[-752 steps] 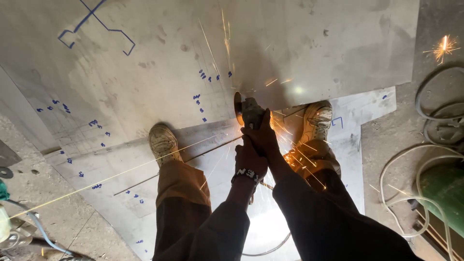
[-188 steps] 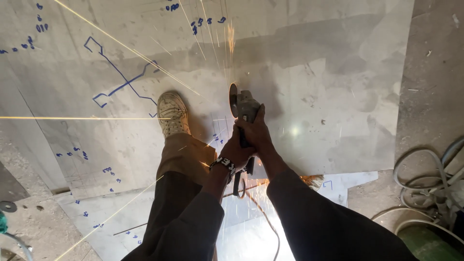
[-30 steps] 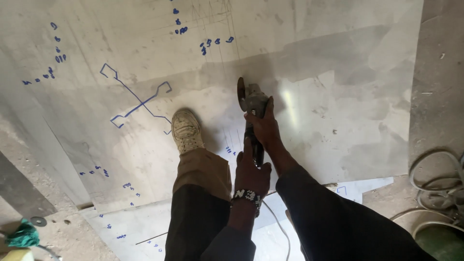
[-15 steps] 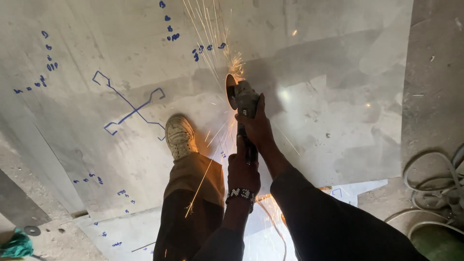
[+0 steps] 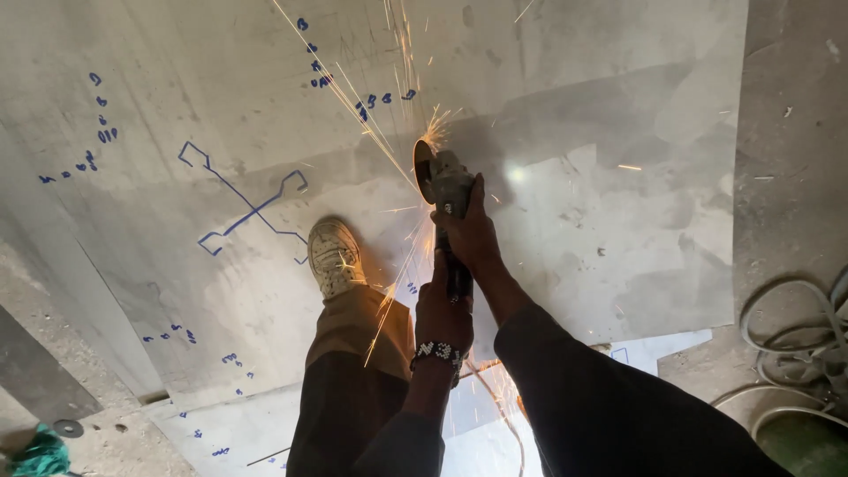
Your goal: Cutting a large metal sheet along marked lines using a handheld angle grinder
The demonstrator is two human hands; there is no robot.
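We note sparks now heavier than a moment ago, both our right hand [image 5: 473, 234] and left hand [image 5: 442, 314] clamped around the angle grinder [image 5: 444, 185], its disc biting the steel sheet [image 5: 618, 132] ahead of our shoe [image 5: 334, 256].

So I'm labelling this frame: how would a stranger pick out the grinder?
Start at the big grey metal sheet on the floor. Right of the shoe, both hands grip the grinder; it alone throws sparks.

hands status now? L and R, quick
Left hand: closed on the rear handle of the angle grinder.
Right hand: closed on the grinder's body.
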